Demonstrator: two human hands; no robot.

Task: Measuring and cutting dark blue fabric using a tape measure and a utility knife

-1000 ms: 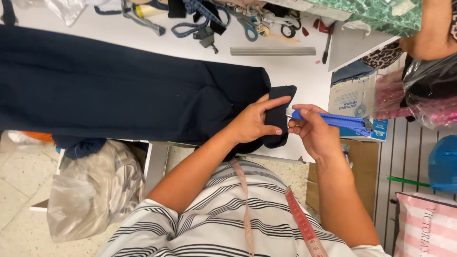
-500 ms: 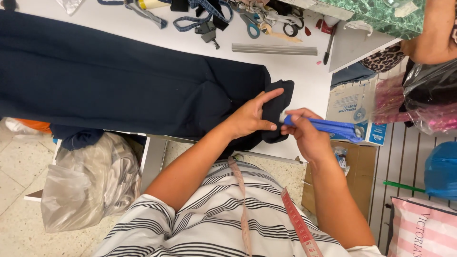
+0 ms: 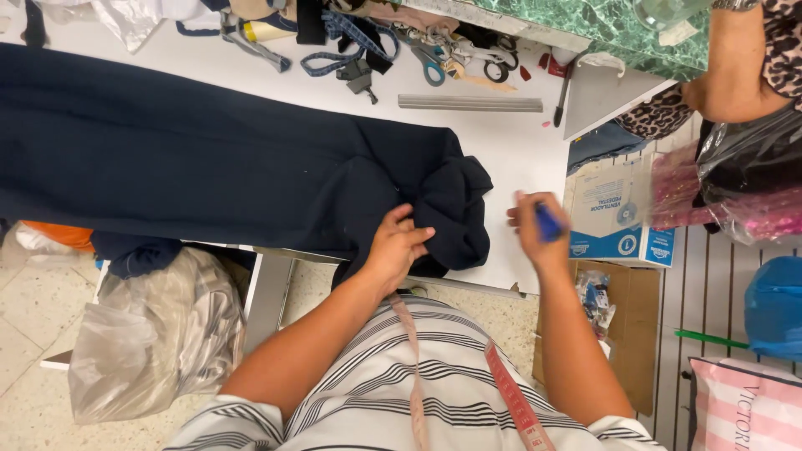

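Top: short-sleeved shirt [image 3: 401, 392], white with thin black stripes
Arms: 2, bare below the sleeves
Neck: tape measure [image 3: 510, 397], 1 end pink-red with markings, the other pale
Left hand [image 3: 397, 246]: no rings or watch seen
Right hand [image 3: 535, 230]: the same

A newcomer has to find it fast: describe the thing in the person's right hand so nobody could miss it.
Start at the white worktable with the long dark navy garment spread across it. Just off the garment's bunched end, the right hand hangs over bare table, closed around a small blue tool. It is bright blue against the white, unlike the scissors and grey ruler along the far edge.
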